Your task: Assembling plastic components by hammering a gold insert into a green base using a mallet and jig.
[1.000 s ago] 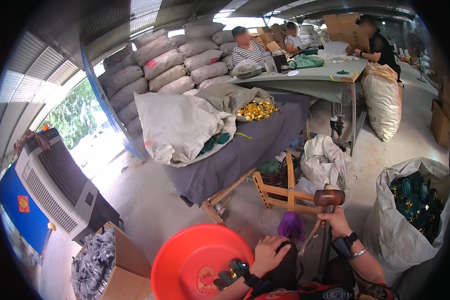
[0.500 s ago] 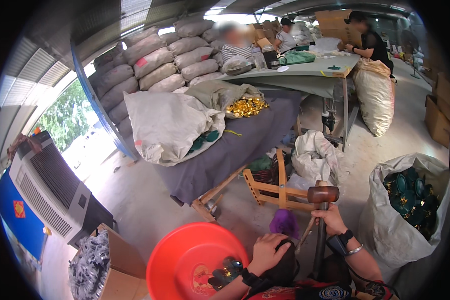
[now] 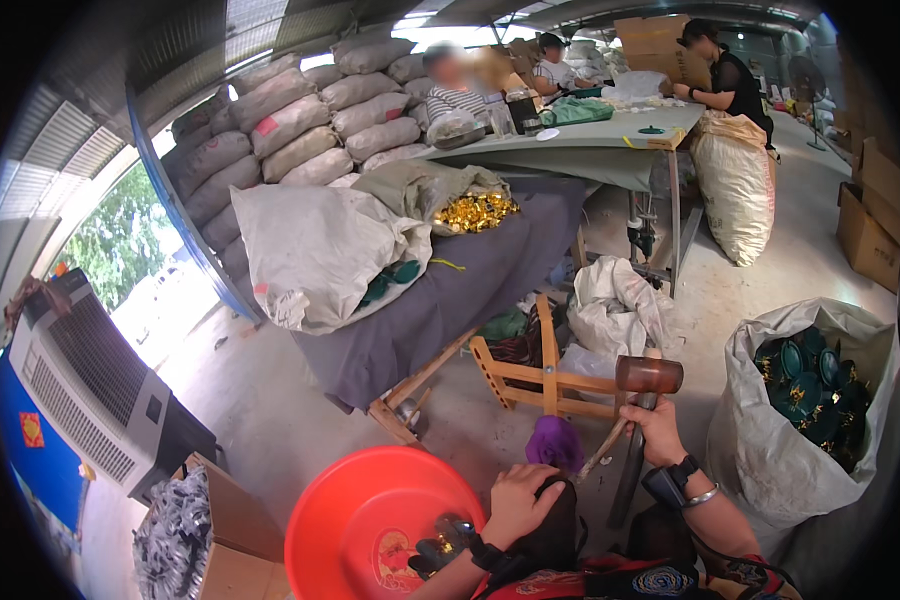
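Observation:
My right hand is closed around the dark handle of a mallet, its brown cylindrical head upright above my fist. A thin wooden stick slants down from the same hand, beside the handle. My left hand lies with fingers stretched over my dark-clothed knee and holds nothing. Just left of it, a red plastic basin stands on the floor. Several dark green pieces with gold bits lie in the basin, partly hidden by my left forearm.
At right stands an open white sack of green and gold pieces. Ahead are a wooden frame and a cloth-covered table with sacks. A carton of silvery pieces and an air cooler stand left. Three people sit or stand at the far table.
The view has turned slightly, shifting the surroundings to the left. My right hand has raised the mallet a little. My left hand stays on the knee.

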### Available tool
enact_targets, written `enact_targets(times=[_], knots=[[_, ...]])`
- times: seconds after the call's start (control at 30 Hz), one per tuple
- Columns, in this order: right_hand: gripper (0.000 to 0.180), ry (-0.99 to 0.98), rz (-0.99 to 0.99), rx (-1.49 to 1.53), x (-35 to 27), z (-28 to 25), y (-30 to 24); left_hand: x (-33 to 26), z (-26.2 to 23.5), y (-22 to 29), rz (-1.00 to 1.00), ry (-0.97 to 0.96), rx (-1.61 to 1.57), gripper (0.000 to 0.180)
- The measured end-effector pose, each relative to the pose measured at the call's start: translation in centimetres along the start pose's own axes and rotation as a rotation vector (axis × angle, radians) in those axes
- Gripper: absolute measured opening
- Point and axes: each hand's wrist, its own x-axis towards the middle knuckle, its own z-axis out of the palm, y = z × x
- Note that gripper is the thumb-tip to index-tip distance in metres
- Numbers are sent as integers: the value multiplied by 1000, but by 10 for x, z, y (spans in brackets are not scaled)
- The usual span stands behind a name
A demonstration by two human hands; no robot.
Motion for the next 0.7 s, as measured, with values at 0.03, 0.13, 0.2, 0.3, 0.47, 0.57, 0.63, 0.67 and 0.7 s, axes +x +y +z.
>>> enact_targets(times=[0.03,0.13,0.2,0.3,0.47,0.57,0.63,0.67,0.7], knots=[[17,1,-17,13,0,1,0,0,-1,0,-1,0,1,24],[18,1,-31,28,0,2,0,0,-2,0,-6,-8,23,24],[18,-1,-30,31,0,3,0,-1,-4,0,-10,-13,30,24],[18,3,-16,11,-1,3,-2,-1,-4,0,-9,-9,22,24],[19,-1,-6,12,-1,3,-2,-2,-6,1,-31,-28,7,24],[19,27,-1,-8,-2,-3,-2,2,-5,4,-17,-41,3,24],[19,26,-7,-1,-2,-4,-2,3,-3,4,1,-63,-7,24],[18,16,-10,6,-2,-3,-1,0,-2,0,3,-24,3,24],[18,34,-15,10,-3,0,-1,-2,-2,-3,6,14,11,24]])
